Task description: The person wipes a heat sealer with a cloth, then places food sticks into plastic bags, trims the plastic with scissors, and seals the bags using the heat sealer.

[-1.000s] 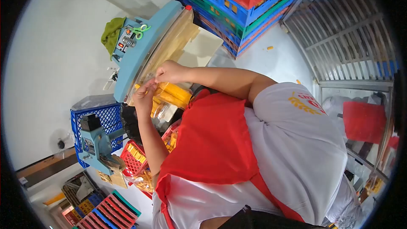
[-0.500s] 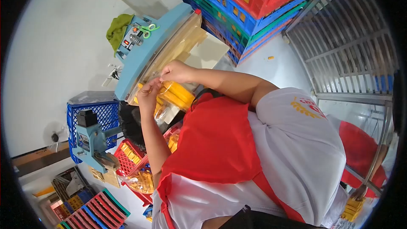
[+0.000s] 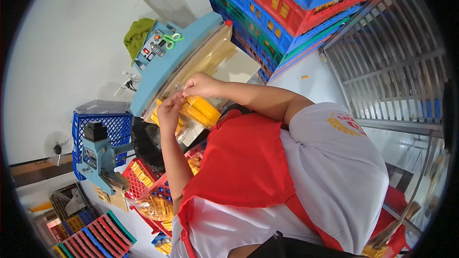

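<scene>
A red apron over a white shirt is seen nearest, filling the lower middle of the view. From it, two bare forearms are stretched toward a clear bag of yellow sticks. The bag is held by its upper edge, just at the lip of a light blue sealing machine. The left hand is closed in a narrow pinch on the bag's edge, thumb against fingertips. The right hand is likewise pinched shut on the same edge, just beside the left, the two nearly touching. The yellow contents are seen hanging below the hands, against the machine's front. Beneath the left forearm, red crates holding more yellow pieces and filled clear bags are found. Beside them, a smaller blue device is mounted in front of a blue crate. On the sealing machine's top, green scissors are laid near its control knobs, and a green cloth is draped over its far end. Beyond the machine, a tall stack of crates in blue, red and green is set against a white wall. Next to the stack, a metal rack of bars is seen.
</scene>
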`<state>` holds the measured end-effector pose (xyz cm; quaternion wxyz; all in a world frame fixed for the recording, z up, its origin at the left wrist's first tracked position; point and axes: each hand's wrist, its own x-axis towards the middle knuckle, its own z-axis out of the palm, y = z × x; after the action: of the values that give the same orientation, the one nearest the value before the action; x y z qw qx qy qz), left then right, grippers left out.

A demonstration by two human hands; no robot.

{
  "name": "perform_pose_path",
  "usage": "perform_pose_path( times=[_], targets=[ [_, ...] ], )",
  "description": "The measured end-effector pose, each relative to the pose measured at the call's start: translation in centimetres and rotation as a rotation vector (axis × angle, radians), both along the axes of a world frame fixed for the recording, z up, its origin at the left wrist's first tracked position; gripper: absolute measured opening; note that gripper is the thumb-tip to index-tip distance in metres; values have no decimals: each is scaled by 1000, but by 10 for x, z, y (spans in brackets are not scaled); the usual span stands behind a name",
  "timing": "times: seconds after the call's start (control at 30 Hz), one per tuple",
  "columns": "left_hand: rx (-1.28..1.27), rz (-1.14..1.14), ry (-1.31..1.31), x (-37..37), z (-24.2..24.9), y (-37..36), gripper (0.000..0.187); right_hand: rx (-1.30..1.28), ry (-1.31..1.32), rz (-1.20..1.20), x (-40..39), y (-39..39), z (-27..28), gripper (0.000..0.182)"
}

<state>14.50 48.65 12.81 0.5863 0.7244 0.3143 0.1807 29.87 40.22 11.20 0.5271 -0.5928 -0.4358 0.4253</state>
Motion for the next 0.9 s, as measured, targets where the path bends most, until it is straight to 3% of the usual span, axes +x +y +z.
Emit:
perform_pose_path(
  times=[0.3, 0.4, 0.47, 0.53, 0.57, 0.67, 0.73, 0.8, 0.9],
  targets=[
    [8, 83, -13, 17, 12, -11, 19, 44, -89, 65, 22, 7, -3, 19],
    [92, 124, 17, 26, 17, -14, 18, -52, -88, 162, 41, 8, 7, 19],
    [31, 92, 21, 29, 11, -9, 19, 8, -46, 332, 56, 11, -8, 19],
    [96, 76, 71, 34, 7, -8, 19, 156, -28, 338, 65, 8, -21, 20],
    [166, 17, 123, 37, 4, -7, 20, 157, 2, 301, 66, 5, -26, 20],
    [1, 102, -119, 45, -25, -14, 22, -62, 174, 67, 61, -4, -12, 18],
    [-82, 129, -172, 56, -37, -28, 24, -97, 333, 57, 64, 2, -21, 16],
    [71, 326, -203, 66, -79, -36, 32, -137, 490, 27, 70, 12, -39, 15],
    [-31, 481, -233, 76, -98, -35, 39, -251, 590, 34, 78, 33, -70, 13]
  ],
)
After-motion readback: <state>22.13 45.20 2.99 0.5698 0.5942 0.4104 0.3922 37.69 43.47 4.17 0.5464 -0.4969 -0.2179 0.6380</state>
